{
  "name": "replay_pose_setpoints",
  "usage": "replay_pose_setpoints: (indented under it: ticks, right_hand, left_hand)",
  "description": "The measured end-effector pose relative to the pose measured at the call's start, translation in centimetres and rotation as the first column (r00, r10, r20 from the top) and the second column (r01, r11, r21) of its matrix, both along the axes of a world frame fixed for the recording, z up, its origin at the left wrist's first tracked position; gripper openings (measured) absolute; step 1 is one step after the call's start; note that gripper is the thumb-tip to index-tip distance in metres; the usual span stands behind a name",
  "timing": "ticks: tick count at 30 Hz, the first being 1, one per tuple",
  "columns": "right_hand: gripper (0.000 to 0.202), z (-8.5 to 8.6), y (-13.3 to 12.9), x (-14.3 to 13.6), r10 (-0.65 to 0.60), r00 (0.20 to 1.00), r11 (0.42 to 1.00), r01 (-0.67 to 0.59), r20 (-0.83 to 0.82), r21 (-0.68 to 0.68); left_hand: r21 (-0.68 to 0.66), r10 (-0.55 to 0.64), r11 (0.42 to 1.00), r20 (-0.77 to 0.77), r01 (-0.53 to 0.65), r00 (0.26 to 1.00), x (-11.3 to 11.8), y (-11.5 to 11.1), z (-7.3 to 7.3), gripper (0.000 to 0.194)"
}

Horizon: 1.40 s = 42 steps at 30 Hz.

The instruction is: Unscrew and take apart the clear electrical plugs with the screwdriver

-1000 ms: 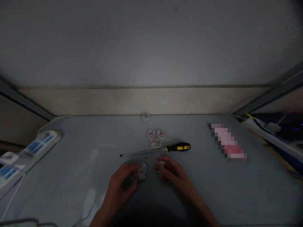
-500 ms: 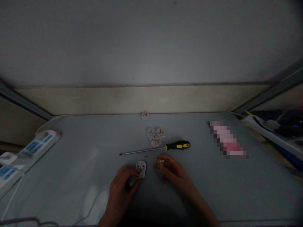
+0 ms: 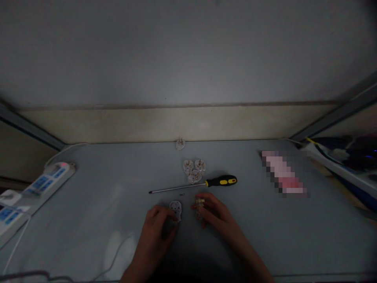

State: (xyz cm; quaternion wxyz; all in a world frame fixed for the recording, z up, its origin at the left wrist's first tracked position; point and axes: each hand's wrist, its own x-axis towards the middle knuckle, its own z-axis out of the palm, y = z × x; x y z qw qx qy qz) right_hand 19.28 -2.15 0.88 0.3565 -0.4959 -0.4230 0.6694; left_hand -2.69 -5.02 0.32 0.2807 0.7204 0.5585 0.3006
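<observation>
With thumb and forefinger, my left hand [image 3: 157, 228] pinches the lower edge of a pale plug cover [image 3: 176, 207] that has several dark holes. My right hand [image 3: 216, 212] is closed around a clear plug body [image 3: 199, 210] with brass-coloured metal at its top; the fingers hide part of it. Between and just beyond the hands lies a small screw [image 3: 182, 194]. Farther off is a screwdriver [image 3: 222, 181] with a black and yellow handle, its shaft pointing left.
Behind the screwdriver sit three clear plugs [image 3: 194, 176] with pins up, and another plug [image 3: 180, 144] stands by the wall. A white power strip [image 3: 44, 184] lies at left. At right are a blurred pink item [image 3: 279, 171] and a shelf with dark cables.
My left hand has shifted slightly right, and its fingers reach a little farther over the plug cover's lower edge. The right hand stays nearly still with the plug body.
</observation>
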Motion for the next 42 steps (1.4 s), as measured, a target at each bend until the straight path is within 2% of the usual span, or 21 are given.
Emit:
replay_pose_setpoints:
  ticks: [8,14,19,22,25,28,29,32,37,40,42]
  right_hand:
    - [0.056,0.0,-0.2,-0.1,-0.023,1.0,1.0,0.023,-0.016,-0.006]
    - [0.056,0.1,-0.1,-0.1,-0.035,0.998,0.999,0.033,-0.06,-0.035]
    - [0.055,-0.5,-0.3,0.2,-0.103,0.984,0.991,0.089,-0.146,-0.1]
    - [0.051,-0.5,-0.5,0.2,-0.109,0.962,0.982,0.065,-0.249,-0.179]
    - [0.047,-0.3,-0.9,-0.3,-0.108,0.926,0.969,0.017,-0.361,-0.248]
    - [0.043,-0.3,-1.2,-1.4,-0.141,0.9,0.962,0.026,-0.413,-0.273]
    - [0.043,-0.3,-1.4,-1.7,-0.157,0.888,0.961,0.037,-0.433,-0.274]
    - [0.045,-0.6,-1.7,-2.1,-0.206,0.834,0.958,0.063,-0.511,-0.281]
    - [0.047,-1.2,-2.1,-2.1,-0.238,0.792,0.95,0.07,-0.562,-0.304]
    - [0.058,-1.2,-2.5,-1.6,-0.199,0.841,0.955,0.051,-0.503,-0.293]
    - [0.064,-0.5,-2.7,-0.3,-0.1,0.948,0.975,0.033,-0.301,-0.218]
  left_hand:
    - [-0.005,-0.051,0.999,-0.091,0.051,0.995,0.0,0.3,0.4,0.024]
    - [-0.01,-0.062,0.998,-0.096,0.061,0.993,0.3,1.3,0.6,0.023]
    - [0.098,-0.104,0.989,-0.054,0.109,0.993,-0.6,1.8,0.7,0.031]
    - [0.16,-0.113,0.981,-0.002,0.112,0.994,-0.6,1.3,1.2,0.037]
    - [0.166,-0.081,0.984,0.08,0.067,0.994,0.7,0.6,1.9,0.047]
    - [0.129,-0.058,0.991,0.112,0.043,0.992,2.9,0.5,2.1,0.073]
    - [0.122,-0.063,0.991,0.112,0.049,0.992,3.6,0.6,2.1,0.076]
    - [0.135,-0.113,0.986,0.13,0.096,0.985,4.9,1.0,1.8,0.072]
    - [0.174,-0.194,0.97,0.153,0.167,0.969,5.3,1.2,1.0,0.075]
    - [0.167,-0.203,0.97,0.16,0.177,0.966,5.2,0.8,0.5,0.072]
    - [0.156,-0.195,0.973,0.16,0.17,0.968,5.2,0.6,0.2,0.07]
